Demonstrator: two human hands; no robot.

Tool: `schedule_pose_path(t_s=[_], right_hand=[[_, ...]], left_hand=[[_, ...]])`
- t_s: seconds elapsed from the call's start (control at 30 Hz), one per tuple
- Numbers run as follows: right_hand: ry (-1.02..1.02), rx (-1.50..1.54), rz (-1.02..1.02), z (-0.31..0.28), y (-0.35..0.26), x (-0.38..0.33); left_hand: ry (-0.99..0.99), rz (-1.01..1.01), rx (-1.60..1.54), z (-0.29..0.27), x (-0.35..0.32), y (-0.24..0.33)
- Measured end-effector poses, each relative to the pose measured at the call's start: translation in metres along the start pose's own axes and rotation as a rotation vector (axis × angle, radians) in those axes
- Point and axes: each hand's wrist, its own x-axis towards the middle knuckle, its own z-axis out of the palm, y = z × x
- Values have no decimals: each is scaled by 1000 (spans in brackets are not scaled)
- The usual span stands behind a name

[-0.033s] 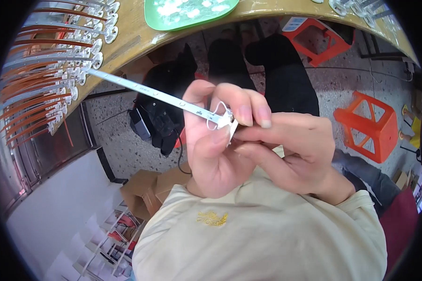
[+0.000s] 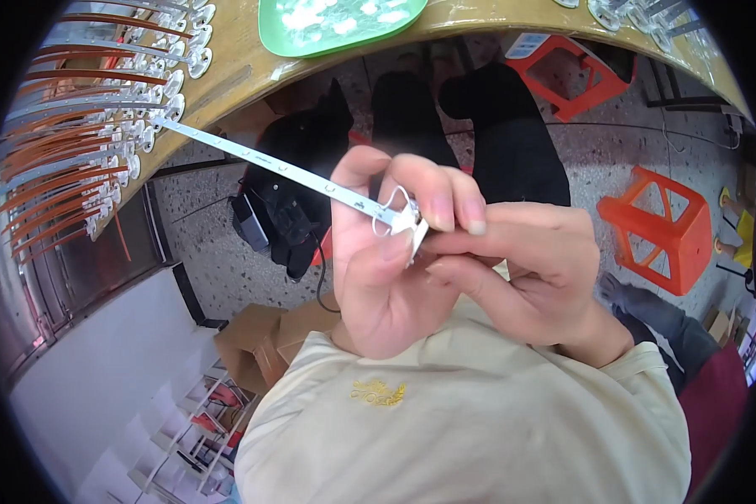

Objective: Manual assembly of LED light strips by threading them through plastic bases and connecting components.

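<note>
So, from the head camera: a thin white strip [image 2: 269, 164] is being held up in front of the shirt [image 2: 462, 420], clear of the near edge of the tabletop [image 2: 235, 71]. Its gripped end is pinched by the left hand [image 2: 386, 277], palm turned up, fingers curled and thumb pressed in on a small white end piece [image 2: 407, 220], where thin white wire is looped. The right hand [image 2: 529, 273] is brought in right beside it, fingers curled and thumb close to forefinger – whether anything is gripped between those tips can't be told, since they're partly hidden.

The strip's other end is pointed at the tabletop's left end, and it's overlapped in view with the clear round pieces [image 2: 200, 61] there; touching or not can't be made out. Brown strips [image 2: 92, 74] and grey strips are lined up in a dense row at that end, stuck out past its left edge. A green tray [image 2: 311, 52] of whitish bits is set by the near edge – and more clear parts [image 2: 605, 14] are bunched toward the right end. Two orange stools [image 2: 672, 227] are seen on the speckled floor [image 2: 193, 227].
</note>
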Motion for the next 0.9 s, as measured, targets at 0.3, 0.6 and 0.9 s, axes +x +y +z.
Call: schedule_pose_path(t_s=[0.3,0.6,0.9], right_hand=[[49,211,12,-12,5,-23],[115,190,-28,-17,9,-35],[114,60,-118,-27,12,-32]], left_hand=[[10,-162,34,17,-14,-8],[-1,-180,79,21,-20,-21],[51,-209,334,37,-12,-17]])
